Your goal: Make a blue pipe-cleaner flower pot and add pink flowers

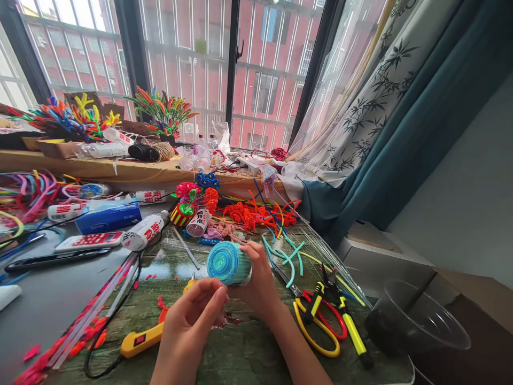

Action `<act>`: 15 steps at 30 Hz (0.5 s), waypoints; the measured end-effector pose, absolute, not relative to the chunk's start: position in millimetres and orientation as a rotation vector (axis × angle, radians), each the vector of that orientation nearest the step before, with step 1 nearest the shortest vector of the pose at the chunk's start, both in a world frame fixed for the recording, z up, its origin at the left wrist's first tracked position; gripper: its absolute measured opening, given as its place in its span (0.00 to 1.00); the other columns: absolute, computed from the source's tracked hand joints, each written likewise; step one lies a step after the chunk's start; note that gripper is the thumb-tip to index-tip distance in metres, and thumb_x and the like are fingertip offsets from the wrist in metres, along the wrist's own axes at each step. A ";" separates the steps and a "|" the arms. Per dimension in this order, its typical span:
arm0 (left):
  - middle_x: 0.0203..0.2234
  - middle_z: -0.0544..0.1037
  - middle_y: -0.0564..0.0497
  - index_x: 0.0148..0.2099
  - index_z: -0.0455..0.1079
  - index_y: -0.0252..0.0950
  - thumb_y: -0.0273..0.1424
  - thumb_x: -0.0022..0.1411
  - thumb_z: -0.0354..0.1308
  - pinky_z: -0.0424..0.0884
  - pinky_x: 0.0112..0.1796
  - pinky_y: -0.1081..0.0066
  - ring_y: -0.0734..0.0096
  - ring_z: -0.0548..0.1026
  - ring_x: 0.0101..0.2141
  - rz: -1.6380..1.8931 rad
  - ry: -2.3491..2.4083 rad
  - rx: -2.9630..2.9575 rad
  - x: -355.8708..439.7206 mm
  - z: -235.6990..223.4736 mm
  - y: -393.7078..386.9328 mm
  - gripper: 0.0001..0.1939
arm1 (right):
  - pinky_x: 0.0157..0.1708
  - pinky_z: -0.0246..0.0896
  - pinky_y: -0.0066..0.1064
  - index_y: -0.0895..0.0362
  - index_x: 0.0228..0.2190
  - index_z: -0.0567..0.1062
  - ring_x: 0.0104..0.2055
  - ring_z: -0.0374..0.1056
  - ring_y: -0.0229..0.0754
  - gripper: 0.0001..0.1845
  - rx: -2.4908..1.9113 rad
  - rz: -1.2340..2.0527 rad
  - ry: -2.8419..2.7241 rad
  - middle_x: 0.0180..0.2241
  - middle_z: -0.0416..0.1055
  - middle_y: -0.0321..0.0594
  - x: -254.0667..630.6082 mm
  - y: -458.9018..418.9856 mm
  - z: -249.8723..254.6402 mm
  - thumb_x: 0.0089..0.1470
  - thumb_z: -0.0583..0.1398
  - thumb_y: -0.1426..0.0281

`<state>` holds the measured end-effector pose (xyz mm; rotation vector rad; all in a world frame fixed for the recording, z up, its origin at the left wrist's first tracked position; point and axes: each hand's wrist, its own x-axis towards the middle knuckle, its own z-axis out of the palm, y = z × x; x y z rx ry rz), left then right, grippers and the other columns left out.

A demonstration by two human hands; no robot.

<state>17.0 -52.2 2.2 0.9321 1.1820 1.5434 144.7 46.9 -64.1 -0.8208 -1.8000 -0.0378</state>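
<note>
My right hand [260, 278] is wrapped round a turquoise cylinder [224, 263] that appears covered in fuzzy pipe cleaner. It is tipped on its side, its coiled, spiral-patterned end facing me. Close by its lower left edge, my left hand [192, 321] has thumb and forefinger pinched together; anything between them is too small to make out. Partly behind the left hand lies a yellow glue gun [140, 341] with a black cord. To the right are scissors [320, 326] with red and yellow handles and black-and-yellow pliers [348, 321]. Loose turquoise pipe cleaners [294, 256] lie behind the right hand.
Red pipe-cleaner pieces [256, 215], a small flower pot [183, 215] and a paper cup [198, 223] stand farther back. On the left are a white bottle [145, 231], a blue box [108, 218] and a calculator [88, 241]. A clear plastic bowl [420, 315] is at the right edge.
</note>
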 end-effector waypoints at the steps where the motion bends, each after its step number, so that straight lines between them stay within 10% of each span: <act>1: 0.23 0.74 0.58 0.33 0.74 0.38 0.44 0.49 0.69 0.66 0.26 0.79 0.79 0.69 0.23 1.568 1.214 0.975 16.5 0.0 -51.4 0.16 | 0.51 0.69 0.48 0.49 0.56 0.57 0.54 0.68 0.55 0.47 -0.828 -0.045 -1.801 0.51 0.64 0.45 144.7 47.0 -64.3 0.36 0.68 0.76; 15: 0.29 0.76 0.53 0.37 0.70 0.37 0.29 0.68 0.53 0.69 0.30 0.77 0.76 0.73 0.26 1.813 1.670 2.352 12.7 -11.1 -29.6 0.06 | 0.48 0.72 0.49 0.49 0.58 0.56 0.52 0.69 0.58 0.48 -0.854 -0.152 -1.871 0.50 0.64 0.48 146.8 47.4 -66.2 0.38 0.70 0.75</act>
